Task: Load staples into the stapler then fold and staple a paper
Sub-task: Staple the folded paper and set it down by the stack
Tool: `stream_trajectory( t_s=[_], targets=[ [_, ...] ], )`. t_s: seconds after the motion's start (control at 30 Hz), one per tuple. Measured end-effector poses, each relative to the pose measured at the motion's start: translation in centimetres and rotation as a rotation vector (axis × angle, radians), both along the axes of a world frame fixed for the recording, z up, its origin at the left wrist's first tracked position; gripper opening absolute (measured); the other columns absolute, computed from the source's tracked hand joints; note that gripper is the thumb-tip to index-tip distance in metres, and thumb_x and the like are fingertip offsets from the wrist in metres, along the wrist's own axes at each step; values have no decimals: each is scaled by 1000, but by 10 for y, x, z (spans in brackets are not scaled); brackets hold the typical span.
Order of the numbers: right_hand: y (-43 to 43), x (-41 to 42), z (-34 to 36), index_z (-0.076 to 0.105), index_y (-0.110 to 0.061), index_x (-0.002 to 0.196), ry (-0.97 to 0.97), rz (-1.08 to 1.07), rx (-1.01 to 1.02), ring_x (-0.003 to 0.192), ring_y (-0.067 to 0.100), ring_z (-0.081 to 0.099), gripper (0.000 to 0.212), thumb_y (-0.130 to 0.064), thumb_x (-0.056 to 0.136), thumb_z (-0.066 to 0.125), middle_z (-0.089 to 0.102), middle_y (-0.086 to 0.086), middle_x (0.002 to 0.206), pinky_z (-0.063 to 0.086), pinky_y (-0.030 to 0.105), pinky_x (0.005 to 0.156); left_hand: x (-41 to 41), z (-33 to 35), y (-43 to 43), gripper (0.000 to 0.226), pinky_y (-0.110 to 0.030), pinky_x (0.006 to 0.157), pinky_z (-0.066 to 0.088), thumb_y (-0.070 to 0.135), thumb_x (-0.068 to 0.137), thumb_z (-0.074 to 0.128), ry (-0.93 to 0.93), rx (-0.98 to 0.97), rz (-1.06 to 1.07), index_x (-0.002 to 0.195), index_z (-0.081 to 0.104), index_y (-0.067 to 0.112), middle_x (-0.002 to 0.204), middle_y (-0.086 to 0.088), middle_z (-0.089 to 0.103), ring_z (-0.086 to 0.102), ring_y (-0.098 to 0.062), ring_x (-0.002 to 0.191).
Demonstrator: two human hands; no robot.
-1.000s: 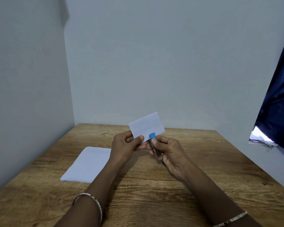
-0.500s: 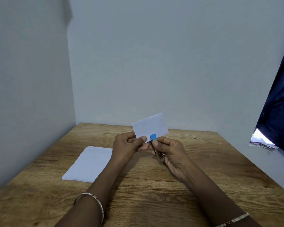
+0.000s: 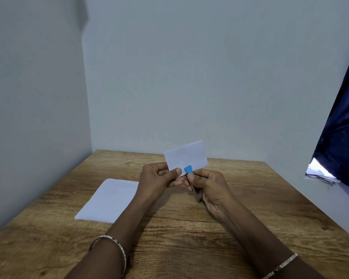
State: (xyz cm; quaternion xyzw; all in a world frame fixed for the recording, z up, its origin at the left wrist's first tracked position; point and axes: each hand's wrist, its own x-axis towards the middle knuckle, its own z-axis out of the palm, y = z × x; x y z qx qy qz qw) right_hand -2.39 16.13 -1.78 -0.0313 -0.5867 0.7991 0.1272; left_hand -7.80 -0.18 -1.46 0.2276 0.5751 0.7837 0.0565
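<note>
Head view: left grip (image 3: pixel 156 178) pinches the small folded white paper (image 3: pixel 186 156) by its lower edge. Right grip (image 3: pixel 210 186) curls round the slim blue-tipped stapler (image 3: pixel 188 169), nosed onto that edge. Folding looks done, stapling pending. White sheets (image 3: pixel 109 200) lie at eight o'clock on the wooden surface (image 3: pixel 250 198).

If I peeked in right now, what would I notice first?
Your eye lands on the small folded paper held above the wooden table, pinched by the left hand. The right hand holds a blue-tipped stapler at its lower edge. A stack of white sheets lies on the table's left side.
</note>
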Motion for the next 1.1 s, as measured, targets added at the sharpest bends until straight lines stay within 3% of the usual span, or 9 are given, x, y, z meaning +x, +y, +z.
stream_trajectory(
  t_s=[0.2,0.33,0.43,0.6,1.1],
  targets=[
    [1,-1,-1,75,7,97,2,12,-24,66,17,68,15,1,84,74,73,20,80,58,24,62,-1,-1,0,17,-22,68,62,10,88,76,-14,14,-16,104,77,5,90,-20,80,79,-25,79],
    [2,-2,-3,74,7,103,2,58,-56,73,18,71,37,-14,73,79,74,18,85,58,26,67,-2,-3,2,14,-24,68,62,10,87,77,-21,43,-16,101,78,9,90,-20,80,79,-29,81],
    [3,-7,-3,75,5,105,19,67,-87,82,21,74,39,-18,74,78,76,18,91,58,27,73,-3,-4,2,17,-24,68,62,7,88,75,-31,80,-4,105,76,5,92,-21,79,79,-31,82],
    [6,-7,-1,74,7,108,47,80,-121,80,18,71,40,-15,74,78,76,18,95,59,27,70,-5,-3,2,21,-26,72,63,5,89,73,-44,54,35,109,73,3,94,-18,80,78,-33,85],
    [10,-8,-2,71,9,115,28,78,-111,82,18,75,53,-12,67,83,77,17,97,60,25,72,-7,-4,1,19,-25,68,61,9,87,76,-28,25,58,105,76,5,90,-16,81,79,-29,80]
  ],
)
